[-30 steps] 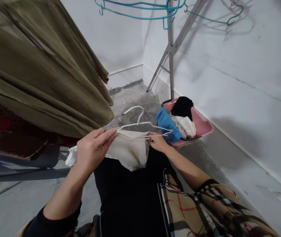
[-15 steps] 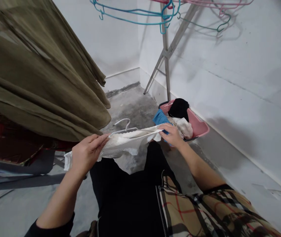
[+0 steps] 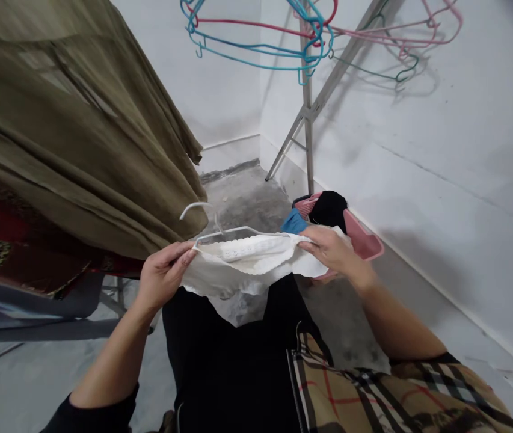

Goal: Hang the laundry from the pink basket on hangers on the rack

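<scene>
A white garment point(image 3: 247, 270) with a scalloped, lacy neckline hangs between my two hands, in front of my knees. Inside its neckline sits a white wire hanger point(image 3: 242, 229), its hook standing up and pointing left. My left hand point(image 3: 166, 270) pinches the garment's left shoulder together with the hanger's left end. On the other side my right hand point(image 3: 328, 246) grips the right shoulder edge, where the hanger's right end disappears into the cloth. The lower part of the garment drapes loosely over my lap.
A pink basket point(image 3: 363, 237) holding black and blue clothes stands on the floor by the right wall. Blue hangers point(image 3: 256, 54) and pink hangers point(image 3: 391, 35) hang overhead beside a metal rack leg point(image 3: 309, 144). Olive-green cloth point(image 3: 103, 132) hangs on the left.
My right hand has moved right and slightly down, stretching the neckline wider. The hanger's hook has tipped to the left, and more of the garment's front shows. Both hands keep their hold.
</scene>
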The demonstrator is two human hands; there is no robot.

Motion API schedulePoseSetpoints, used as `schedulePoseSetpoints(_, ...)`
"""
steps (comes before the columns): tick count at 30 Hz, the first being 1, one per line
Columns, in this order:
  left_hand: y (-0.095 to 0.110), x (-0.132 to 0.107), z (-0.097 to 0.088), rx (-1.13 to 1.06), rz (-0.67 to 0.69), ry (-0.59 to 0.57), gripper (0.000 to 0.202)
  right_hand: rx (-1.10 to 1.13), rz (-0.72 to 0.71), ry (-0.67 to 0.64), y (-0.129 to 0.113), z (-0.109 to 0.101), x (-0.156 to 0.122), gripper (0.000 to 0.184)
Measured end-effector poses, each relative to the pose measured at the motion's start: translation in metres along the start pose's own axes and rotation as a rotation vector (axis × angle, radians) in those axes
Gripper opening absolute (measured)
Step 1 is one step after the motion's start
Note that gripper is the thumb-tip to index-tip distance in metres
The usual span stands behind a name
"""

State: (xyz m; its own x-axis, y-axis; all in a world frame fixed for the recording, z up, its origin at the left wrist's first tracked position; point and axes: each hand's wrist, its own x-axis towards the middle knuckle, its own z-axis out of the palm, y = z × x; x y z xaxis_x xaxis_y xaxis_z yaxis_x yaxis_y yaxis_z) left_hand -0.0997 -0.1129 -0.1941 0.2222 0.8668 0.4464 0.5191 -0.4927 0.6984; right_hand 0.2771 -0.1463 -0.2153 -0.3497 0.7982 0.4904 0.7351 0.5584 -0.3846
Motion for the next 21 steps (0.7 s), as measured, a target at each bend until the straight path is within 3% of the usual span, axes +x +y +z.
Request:
schedulePoseSetpoints(4,0.005,0.001,0.004,-0.07,-0.114,0.006,0.033,0.047,0.018,0.017,-0.014,-0.011,0.003,0.039)
schedulePoseSetpoints(10,0.006,0.011,-0.009,-0.048,-0.055,-0.026,0.026,-0.066,0.121,0.187,-0.02,-0.05,0.004,0.037)
schedulePoseSetpoints(17,-0.002,0.019,-0.026,-0.16,-0.027,0.06,0.014,-0.106,0.153,0.272,-0.005,-0.084,0.002,0.02)
schedulePoseSetpoints(21,-0.009,0.028,-0.037,-0.106,-0.013,0.228,0.016,-0.223,0.29,0.418,0.003,-0.109,0.013,0.03)
